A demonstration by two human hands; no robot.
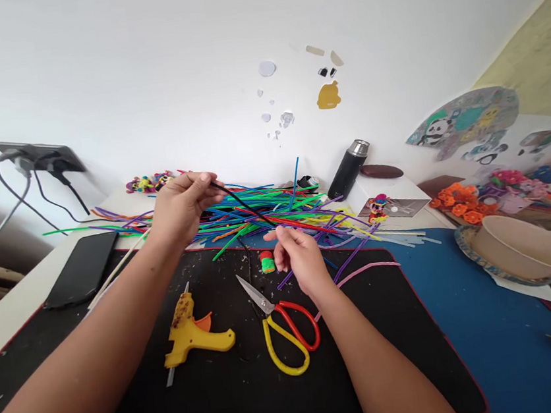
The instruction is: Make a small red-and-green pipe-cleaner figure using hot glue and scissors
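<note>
A black pipe cleaner [243,203] stretches in the air between my two hands, sloping down to the right. My left hand [180,204] pinches its upper end, and my right hand [298,257] pinches the lower end. Below on the black mat lie scissors [285,335] with one red and one yellow handle, blades partly apart. To their left rests a yellow glue gun [193,335]. A small red and green piece [267,262] is just left of my right hand. Behind the hands spreads a heap of coloured pipe cleaners [265,201].
A black phone [82,269] lies at the left. A dark thermos [349,169] leans by the wall, near a small colourful figure [378,208]. Farther right are a round bowl [529,247] and orange flowers [459,203]. Cables hang from a wall socket [38,156].
</note>
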